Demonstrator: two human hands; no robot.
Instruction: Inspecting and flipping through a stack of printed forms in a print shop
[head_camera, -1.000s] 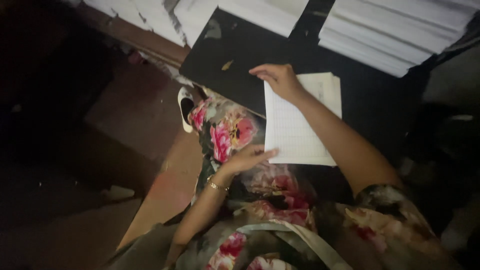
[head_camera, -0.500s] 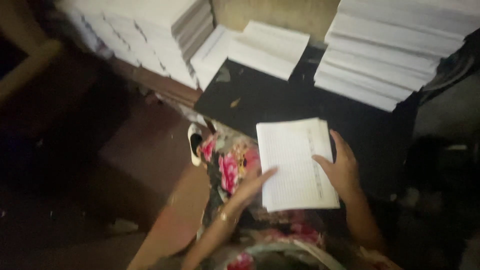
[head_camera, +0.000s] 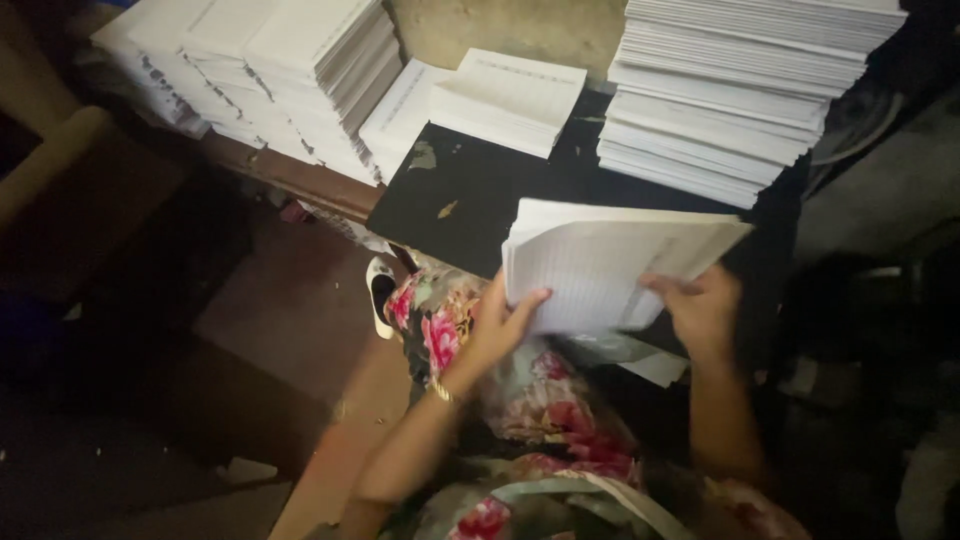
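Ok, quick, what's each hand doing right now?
Left hand: closed on the lower left corner of the paper bundle.
Right hand: closed on the bundle's lower right edge.

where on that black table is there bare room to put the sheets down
Free: the black tabletop, between the small paper stack behind and the lifted sheaf of sheets held by left hand and right hand. Crowded: the tall stack fills the right, more stacks the left bench.
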